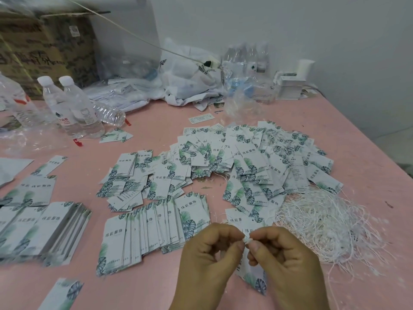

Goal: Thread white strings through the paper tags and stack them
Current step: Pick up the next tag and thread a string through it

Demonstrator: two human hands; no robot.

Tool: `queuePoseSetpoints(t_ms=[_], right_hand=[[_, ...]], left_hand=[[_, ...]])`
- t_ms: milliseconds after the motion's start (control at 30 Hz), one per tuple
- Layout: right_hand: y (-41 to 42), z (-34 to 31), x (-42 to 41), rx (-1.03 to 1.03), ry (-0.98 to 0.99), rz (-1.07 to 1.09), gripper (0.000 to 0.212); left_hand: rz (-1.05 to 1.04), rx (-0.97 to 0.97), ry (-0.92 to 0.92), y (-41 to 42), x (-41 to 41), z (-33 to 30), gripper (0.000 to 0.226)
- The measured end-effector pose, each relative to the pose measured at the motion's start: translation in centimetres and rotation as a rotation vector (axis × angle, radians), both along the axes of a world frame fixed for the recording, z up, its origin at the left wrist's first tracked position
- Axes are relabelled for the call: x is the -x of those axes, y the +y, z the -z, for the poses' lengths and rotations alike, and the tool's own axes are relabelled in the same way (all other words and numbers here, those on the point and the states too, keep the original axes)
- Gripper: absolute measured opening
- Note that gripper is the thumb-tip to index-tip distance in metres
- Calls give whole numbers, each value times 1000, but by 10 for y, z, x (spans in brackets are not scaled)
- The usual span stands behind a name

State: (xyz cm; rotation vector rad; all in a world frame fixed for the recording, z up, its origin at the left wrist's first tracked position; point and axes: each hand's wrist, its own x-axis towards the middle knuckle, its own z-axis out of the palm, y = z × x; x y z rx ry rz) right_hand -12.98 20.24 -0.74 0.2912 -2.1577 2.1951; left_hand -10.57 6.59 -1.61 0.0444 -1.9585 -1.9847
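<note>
My left hand and my right hand meet at the fingertips near the front of the pink table, both pinching a white string. A white paper tag with green leaf print hangs below that string, between my hands. A tangle of loose white strings lies just right of my hands. A big loose pile of tags spreads across the middle of the table. A fanned row of tags lies left of my hands.
More fanned tags lie at the left edge and a single tag at the front left. Water bottles, plastic bags and a cardboard box stand at the back. The pink table's right edge runs diagonally.
</note>
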Motion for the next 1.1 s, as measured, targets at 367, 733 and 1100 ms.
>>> queuePoseSetpoints(t_ms=[367,733,1100], right_hand=[[3,-3,2,-103,11,-26,12],[4,-1,5,45,-53,-17,15],[7,-1,6,-13,-92,-107,33]], left_hand=[[5,-1,-16,0,0,0,15],[28,6,-17,0,0,0,14],[49,-8,-19,0,0,-2,13]])
